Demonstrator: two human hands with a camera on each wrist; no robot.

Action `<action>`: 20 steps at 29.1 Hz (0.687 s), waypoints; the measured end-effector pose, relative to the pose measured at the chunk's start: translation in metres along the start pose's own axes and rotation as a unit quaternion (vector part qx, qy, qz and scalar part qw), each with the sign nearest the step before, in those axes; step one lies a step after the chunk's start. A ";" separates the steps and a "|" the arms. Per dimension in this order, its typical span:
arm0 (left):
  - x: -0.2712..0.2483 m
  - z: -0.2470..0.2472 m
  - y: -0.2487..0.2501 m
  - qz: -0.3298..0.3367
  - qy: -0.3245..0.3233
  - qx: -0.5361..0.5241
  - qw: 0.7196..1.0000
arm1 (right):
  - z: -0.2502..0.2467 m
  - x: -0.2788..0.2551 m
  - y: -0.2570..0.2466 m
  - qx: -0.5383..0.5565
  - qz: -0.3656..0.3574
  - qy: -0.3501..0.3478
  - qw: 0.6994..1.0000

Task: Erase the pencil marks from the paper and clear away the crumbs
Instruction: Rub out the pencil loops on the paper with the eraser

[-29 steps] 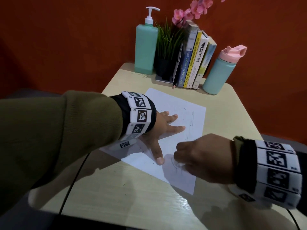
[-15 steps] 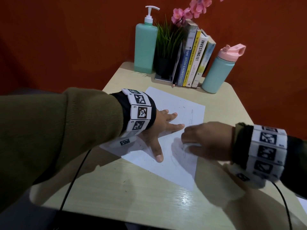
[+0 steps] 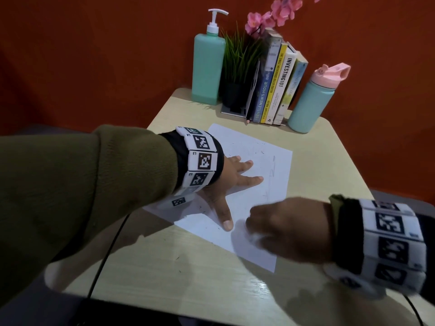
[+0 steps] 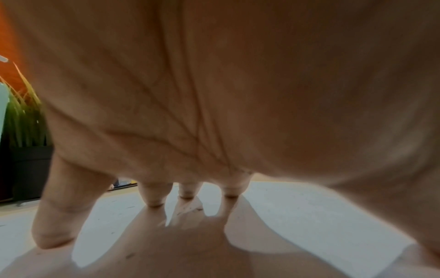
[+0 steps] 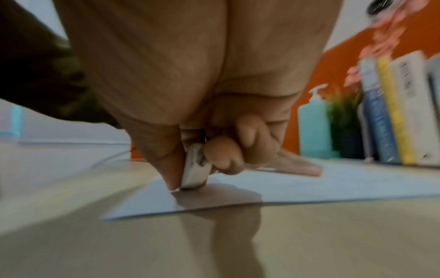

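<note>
The right hand [image 3: 288,229] pinches the eraser [image 5: 196,169] on the paper [image 3: 254,198]; the flat, spread left hand [image 3: 231,178] beside it should press firmly (faint marks remain beyond).

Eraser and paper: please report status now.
Left hand flat, pressing paper. Right hand pinching eraser on paper's near corner. Faint marks and crumbs remain. Nothing blocking.

Right hand [image 3: 289,229] motion-blurred at five o'clock, eraser [image 5: 195,168] mostly hidden between its fingers, pencil marks [image 3: 270,172] too faint to read, pink flowers [image 3: 282,10] cropped at twelve o'clock
</note>
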State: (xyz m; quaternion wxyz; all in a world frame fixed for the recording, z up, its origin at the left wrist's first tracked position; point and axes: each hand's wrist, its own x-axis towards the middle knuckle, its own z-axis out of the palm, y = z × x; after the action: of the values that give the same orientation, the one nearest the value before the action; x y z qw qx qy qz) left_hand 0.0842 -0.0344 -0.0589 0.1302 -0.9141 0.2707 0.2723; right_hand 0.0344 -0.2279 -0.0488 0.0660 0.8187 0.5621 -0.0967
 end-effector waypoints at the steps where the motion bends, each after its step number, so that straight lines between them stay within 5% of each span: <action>1: 0.000 0.000 0.000 0.000 0.002 0.002 1.000 | 0.001 -0.001 -0.004 -0.015 -0.019 -0.008 1.000; 3: -0.001 -0.001 0.000 -0.001 0.003 0.004 1.000 | -0.004 0.008 0.011 -0.038 -0.041 -0.034 0.998; 7: -0.003 -0.003 0.002 -0.005 0.003 0.007 1.000 | -0.009 0.013 0.043 -0.066 0.042 -0.022 0.997; 8: -0.002 -0.002 0.001 -0.007 0.008 0.005 1.000 | -0.005 0.011 0.033 -0.068 0.019 -0.002 0.997; 11: -0.001 0.001 0.000 -0.001 0.015 0.004 1.000 | 0.002 0.004 -0.007 -0.012 -0.031 -0.090 0.995; 16: -0.004 -0.003 0.002 -0.006 0.007 0.004 1.000 | -0.019 0.020 0.044 -0.051 0.081 -0.069 0.993; 18: -0.005 -0.004 0.002 -0.007 0.008 0.005 1.000 | -0.016 0.018 0.030 -0.057 0.057 -0.003 0.997; 20: -0.005 -0.003 0.001 -0.002 0.006 0.002 1.000 | -0.013 0.013 -0.001 -0.027 0.007 -0.049 0.998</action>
State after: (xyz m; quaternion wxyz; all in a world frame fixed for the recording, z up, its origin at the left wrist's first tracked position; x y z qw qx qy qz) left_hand 0.0814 -0.0347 -0.0534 0.1307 -0.9160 0.2704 0.2658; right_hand 0.0391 -0.2132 -0.0387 0.1162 0.8149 0.5548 -0.1211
